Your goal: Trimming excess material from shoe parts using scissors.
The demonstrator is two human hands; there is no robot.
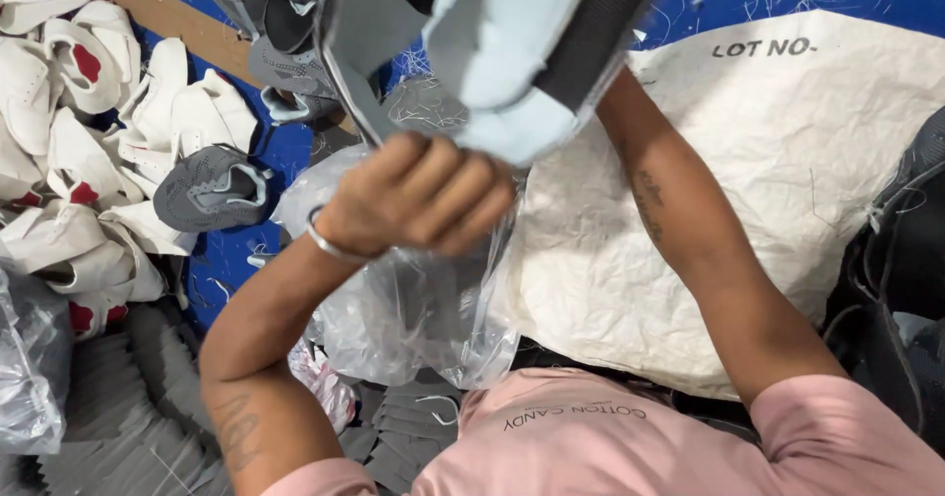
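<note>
The shoe upper [512,53], grey and pale blue with a black band, was held up close to the camera, at the far middle of the scene. It looked light and soft, a stitched piece of fabric and foam that would bend and fold under the fingers, not slippery and not fragile. Its firmer edges and the grey strap hanging down on its left seemed the best places to hold it.

The left hand [418,196] was closed into a fist, its fingers curled around the grey strap just below the upper, with a metal bangle [330,245] on the wrist. The right hand was hidden behind the upper; only the forearm showed rising to it, so I could not tell whether it was open or gripping.

Below the left hand lay a clear plastic bag [413,309], crumpled and thin, with something grey inside that could not be made out. To the right a large white sack [748,201] lay bulging, its contents hidden. At the far left, white shoe pieces [79,132] with red patches were heaped loose on the blue tabletop [236,260], and a finished grey upper [212,189] lay beside them. Grey flat pieces [128,407] were stacked near left.
</note>
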